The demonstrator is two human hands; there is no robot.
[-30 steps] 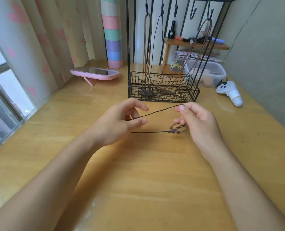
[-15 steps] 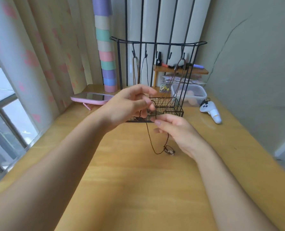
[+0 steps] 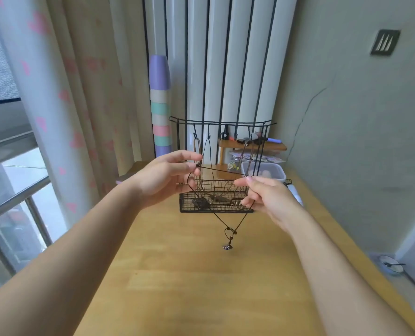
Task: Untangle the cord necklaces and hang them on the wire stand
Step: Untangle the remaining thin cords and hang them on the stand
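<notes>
Hands, two (image 3: pixel 164 177) (image 3: pixel 268 198), one cord necklace (image 3: pixel 226 169) between them.

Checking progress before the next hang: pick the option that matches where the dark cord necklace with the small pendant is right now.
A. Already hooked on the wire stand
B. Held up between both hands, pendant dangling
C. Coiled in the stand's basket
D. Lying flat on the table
B: the left hand and right hand hold the cord necklace stretched between them, its pendant hanging free above the table.
</notes>
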